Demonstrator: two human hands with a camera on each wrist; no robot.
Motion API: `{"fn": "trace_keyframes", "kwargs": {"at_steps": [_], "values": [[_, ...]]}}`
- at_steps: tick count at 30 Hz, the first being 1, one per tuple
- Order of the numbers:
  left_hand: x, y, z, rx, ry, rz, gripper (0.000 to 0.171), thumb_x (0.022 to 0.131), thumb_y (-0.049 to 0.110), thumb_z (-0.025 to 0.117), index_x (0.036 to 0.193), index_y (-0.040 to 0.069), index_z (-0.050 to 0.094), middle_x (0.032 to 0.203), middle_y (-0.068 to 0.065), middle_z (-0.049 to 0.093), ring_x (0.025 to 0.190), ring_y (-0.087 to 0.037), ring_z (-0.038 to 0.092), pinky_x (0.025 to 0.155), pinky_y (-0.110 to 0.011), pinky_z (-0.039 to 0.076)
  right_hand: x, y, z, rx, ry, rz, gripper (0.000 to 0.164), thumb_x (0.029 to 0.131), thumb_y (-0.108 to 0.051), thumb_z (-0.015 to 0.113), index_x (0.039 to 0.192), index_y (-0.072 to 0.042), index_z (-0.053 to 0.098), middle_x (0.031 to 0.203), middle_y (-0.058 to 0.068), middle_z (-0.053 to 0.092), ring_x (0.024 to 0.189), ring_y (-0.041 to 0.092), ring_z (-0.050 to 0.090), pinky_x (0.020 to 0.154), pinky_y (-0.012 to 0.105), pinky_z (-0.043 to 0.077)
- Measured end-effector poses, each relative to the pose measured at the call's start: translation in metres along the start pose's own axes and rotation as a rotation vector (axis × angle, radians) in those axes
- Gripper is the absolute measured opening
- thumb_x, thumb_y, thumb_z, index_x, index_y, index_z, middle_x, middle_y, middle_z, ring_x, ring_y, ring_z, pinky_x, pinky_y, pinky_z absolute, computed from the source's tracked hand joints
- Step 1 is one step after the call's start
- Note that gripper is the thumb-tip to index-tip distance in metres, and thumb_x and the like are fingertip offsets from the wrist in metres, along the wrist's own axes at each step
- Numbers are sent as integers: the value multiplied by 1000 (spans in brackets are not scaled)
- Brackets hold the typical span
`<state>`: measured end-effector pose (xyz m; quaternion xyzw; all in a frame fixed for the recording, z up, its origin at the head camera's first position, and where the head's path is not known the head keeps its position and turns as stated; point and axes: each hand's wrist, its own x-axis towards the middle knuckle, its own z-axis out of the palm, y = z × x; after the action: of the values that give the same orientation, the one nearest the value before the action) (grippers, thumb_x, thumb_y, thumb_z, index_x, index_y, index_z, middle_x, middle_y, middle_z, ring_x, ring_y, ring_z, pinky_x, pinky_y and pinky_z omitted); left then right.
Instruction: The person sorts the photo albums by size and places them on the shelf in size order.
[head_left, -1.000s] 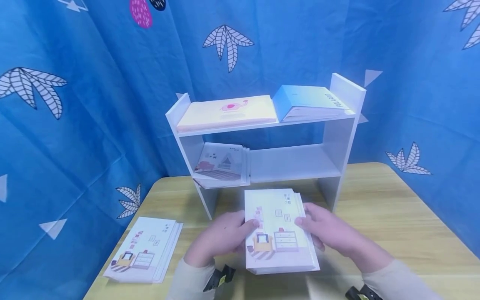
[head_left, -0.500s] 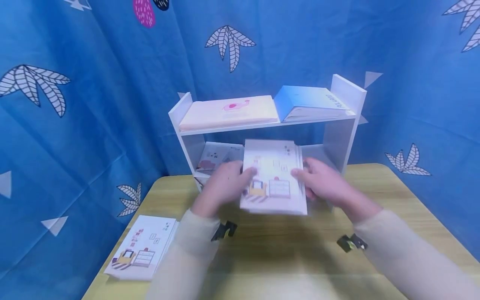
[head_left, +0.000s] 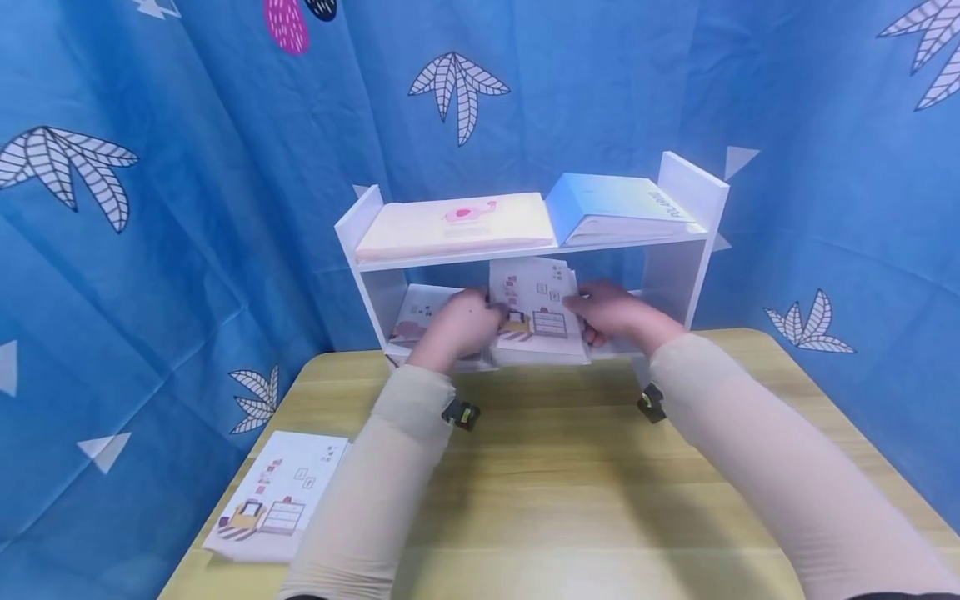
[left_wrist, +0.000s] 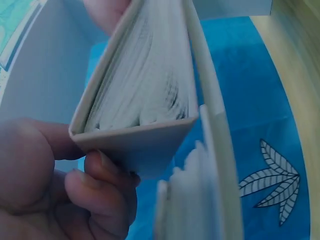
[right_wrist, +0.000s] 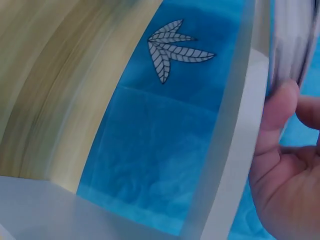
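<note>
Both hands hold a thick white photo album (head_left: 538, 308) at the middle board of a white shelf (head_left: 678, 279). Its cover bears a drawing of a yellow armchair and a chest of drawers. My left hand (head_left: 465, 321) pinches its left edge, and my right hand (head_left: 613, 312) grips the right edge. In the left wrist view, the left thumb and curled fingers (left_wrist: 100, 195) clasp a cover edge of the album (left_wrist: 142, 75), whose pages show. The right wrist view catches only part of the album (right_wrist: 291, 40) above the right hand (right_wrist: 287, 165). Left of it lies another white album (head_left: 423, 307), partly hidden.
On the top board lie a pale pink album (head_left: 457, 227) with an elephant and a blue binder (head_left: 626, 204). Another white album (head_left: 281, 496) lies on the wooden table (head_left: 555, 492) at the left, partly behind the left sleeve. A blue curtain (head_left: 585, 92) hangs behind.
Both hands have carried the album up and forward from above the table to the shelf's middle opening. The album on the table and those on the top board have stayed put.
</note>
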<state>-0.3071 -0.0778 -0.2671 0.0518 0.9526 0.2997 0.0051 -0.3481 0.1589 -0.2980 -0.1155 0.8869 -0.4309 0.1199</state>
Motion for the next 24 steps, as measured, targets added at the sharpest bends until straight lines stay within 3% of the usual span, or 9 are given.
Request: {"fn": "trace_keyframes", "kwargs": {"at_steps": [7,16,24], "values": [[5,-2,10,24,4,7,28,103,33,52,116,10,63,107,-5,65,92,-23,62,83,-42,50,4,2,-2,-55,-72,40,44,108,-34,42,131,2,54,73,12,58,57,17,56,53,30,53],[10,-7,13,66,14,14,27,105,36,50,102,12,63,92,-5,64,83,-24,62,79,-41,50,6,2,-3,-112,-44,22,45,107,-38,42,125,1,58,67,7,55,52,15,52,51,30,51],[11,-9,17,66,8,10,33,106,38,47,106,9,63,91,-7,64,80,-25,62,73,-40,50,9,2,4,-152,-8,36,56,107,-42,38,146,-2,45,60,2,46,48,15,43,46,31,42]]}}
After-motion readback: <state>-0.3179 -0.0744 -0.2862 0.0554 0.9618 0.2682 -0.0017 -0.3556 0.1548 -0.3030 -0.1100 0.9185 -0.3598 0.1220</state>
